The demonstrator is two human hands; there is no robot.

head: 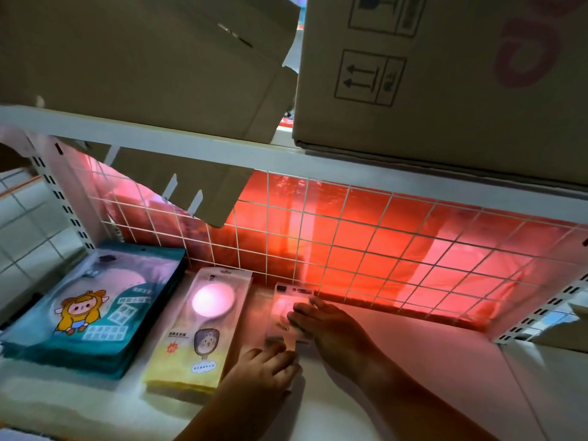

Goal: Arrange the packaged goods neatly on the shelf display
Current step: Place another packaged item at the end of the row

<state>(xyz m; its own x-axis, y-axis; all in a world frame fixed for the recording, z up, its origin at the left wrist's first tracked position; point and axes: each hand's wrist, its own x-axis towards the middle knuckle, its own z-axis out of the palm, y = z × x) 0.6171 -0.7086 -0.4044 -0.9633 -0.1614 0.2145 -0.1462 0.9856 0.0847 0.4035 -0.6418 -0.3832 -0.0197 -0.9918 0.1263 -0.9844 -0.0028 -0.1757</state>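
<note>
Two bare forearms come in from the bottom edge, cut off below the elbow. The left hand sits at the near end of a clear packet, fingers bent down onto its edge. The thumb is hidden, so I cannot tell whether it pinches the packet or only presses it. The right hand lies over the packet's right side with its fingers stretched out nearly flat, gripping nothing.

The packet lies flat on the white shelf, close to the back grid and just right of the yellow stack. Red glare washes over it and its contents are hard to make out.

The yellow stack's top pack shows a round pale disc and a cartoon hand-mirror. Left of it lies a teal stack with a cartoon child in a yellow hood. Both carry Chinese print too blurred to read. That makes two stacks, but the packs in each cannot be counted.

Behind them a white wire grid fronts a glowing red sheet. A cardboard flap hangs down and hides the grid's upper left.

On the upper shelf stand two boxes. The left box is plain. The right box carries a pair of arrows lying sideways, a glass symbol and a pink scrawl, the last two cut off at the frame's edge.
</note>
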